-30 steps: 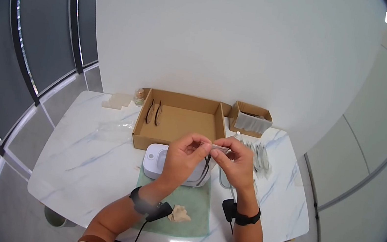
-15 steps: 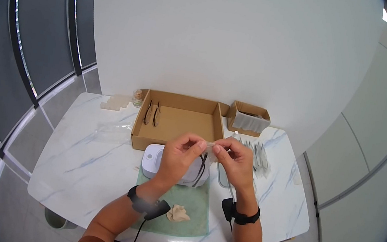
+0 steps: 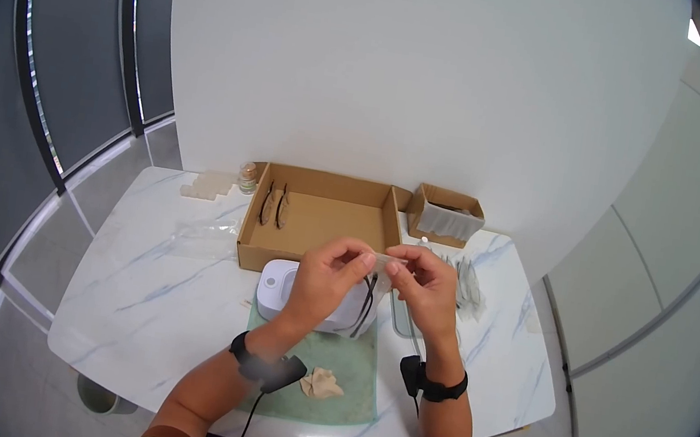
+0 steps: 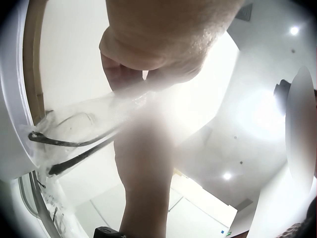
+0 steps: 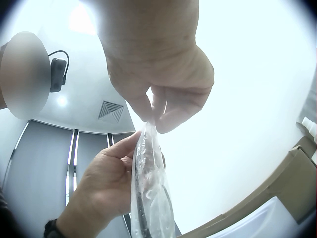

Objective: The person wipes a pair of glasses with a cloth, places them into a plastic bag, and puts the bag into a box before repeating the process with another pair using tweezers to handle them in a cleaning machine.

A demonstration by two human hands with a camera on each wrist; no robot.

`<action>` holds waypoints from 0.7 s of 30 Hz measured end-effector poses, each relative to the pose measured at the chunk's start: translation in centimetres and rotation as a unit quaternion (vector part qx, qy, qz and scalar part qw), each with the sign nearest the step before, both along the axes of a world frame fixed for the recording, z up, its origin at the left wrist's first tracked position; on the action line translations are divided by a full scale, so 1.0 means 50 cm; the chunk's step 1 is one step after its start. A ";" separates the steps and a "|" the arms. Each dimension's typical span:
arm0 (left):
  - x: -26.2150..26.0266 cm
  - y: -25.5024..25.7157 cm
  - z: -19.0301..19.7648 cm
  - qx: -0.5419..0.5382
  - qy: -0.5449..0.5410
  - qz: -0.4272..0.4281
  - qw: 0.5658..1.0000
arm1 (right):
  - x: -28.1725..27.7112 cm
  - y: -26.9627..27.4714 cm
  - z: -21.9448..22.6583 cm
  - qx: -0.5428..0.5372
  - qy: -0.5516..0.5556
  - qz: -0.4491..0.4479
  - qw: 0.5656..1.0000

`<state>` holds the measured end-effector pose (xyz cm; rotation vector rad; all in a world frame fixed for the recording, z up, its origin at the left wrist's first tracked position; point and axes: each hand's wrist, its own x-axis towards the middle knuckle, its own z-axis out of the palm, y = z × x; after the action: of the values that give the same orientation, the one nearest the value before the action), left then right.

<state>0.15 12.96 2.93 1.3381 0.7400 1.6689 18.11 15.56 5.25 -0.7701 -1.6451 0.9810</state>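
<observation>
A clear plastic bag [image 5: 152,191] hangs upright from both hands, its top edge between their fingertips. Inside the bag is a pair of glasses, its dark temples [image 4: 74,162] pointing down. My left hand [image 3: 326,282] pinches the top edge on one side, thumb toward me. Close beside it, my right hand [image 3: 428,297] pinches the same edge with thumb and fingers. Beneath the bag stands a white machine [image 3: 271,299] with a basin, partly hidden by the left hand.
Behind is a shallow cardboard box [image 3: 268,259] with two pairs of glasses [image 3: 282,209] inside. A smaller carton [image 3: 448,223] stands at back right, near several bagged items [image 3: 469,287]. A beige cloth [image 3: 321,383] lies on a green mat [image 3: 284,404]. A glass jar [image 3: 247,177] is back left.
Both hands' fingertips have shifted slightly along the bag's top edge, and more of the edge shows between the thumbs. The bag hangs in nearly the same place.
</observation>
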 end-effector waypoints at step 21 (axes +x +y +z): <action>0.096 -0.090 0.007 0.046 0.310 -0.154 0.937 | 0.216 -0.189 0.078 -0.010 0.024 -0.169 0.985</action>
<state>4.95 8.45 3.26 1.9712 0.7554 1.0386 28.90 6.10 9.15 -0.9933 -1.4069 0.7684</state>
